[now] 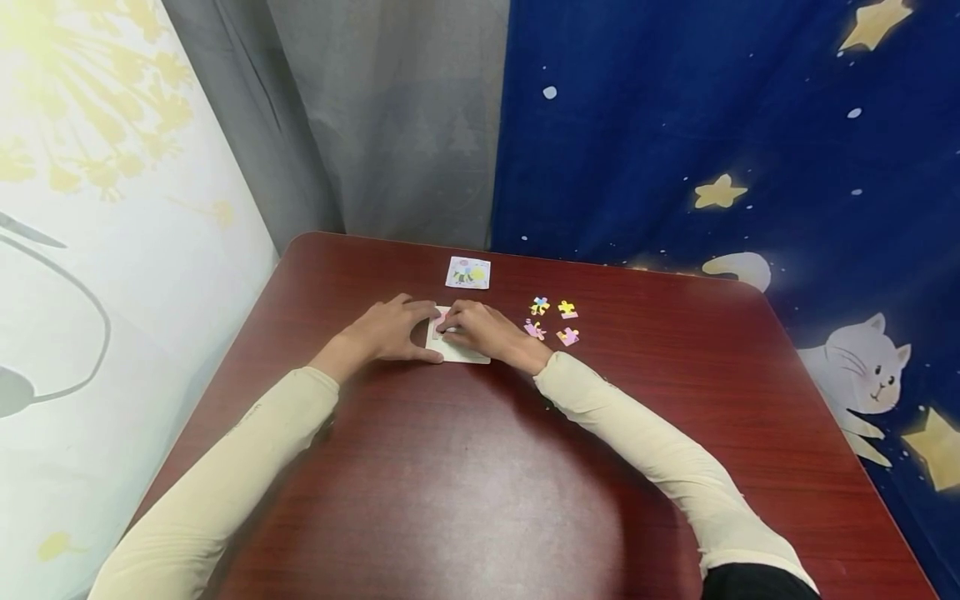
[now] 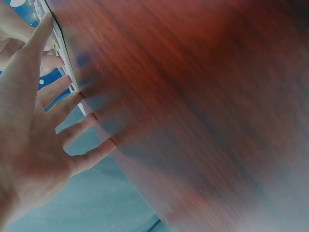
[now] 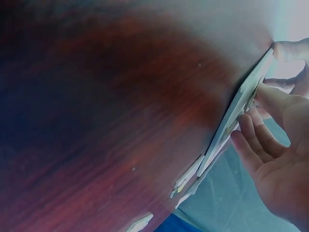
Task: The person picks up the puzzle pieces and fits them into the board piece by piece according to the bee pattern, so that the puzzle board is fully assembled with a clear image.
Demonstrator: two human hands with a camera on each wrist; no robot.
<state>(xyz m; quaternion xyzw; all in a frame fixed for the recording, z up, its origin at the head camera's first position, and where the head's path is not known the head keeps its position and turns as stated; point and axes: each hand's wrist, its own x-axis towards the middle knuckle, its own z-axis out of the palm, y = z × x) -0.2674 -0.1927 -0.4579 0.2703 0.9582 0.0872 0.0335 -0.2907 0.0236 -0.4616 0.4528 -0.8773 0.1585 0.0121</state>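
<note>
1. Dark-red worktop [image 1: 465, 467] under us; I'm working from the white board [image 1: 461, 354].
2. Left hand [image 1: 386, 332]: fingers spread at the board's left edge, probably steadying it.
3. Right hand [image 1: 483, 327]: fingers bent over it; can't tell whether they pinch the pink piece [image 1: 441, 318].
4. Loose pieces [image 1: 567, 309] right of the board, presumably for easy reach; picture card [image 1: 468, 273] beyond.
</note>
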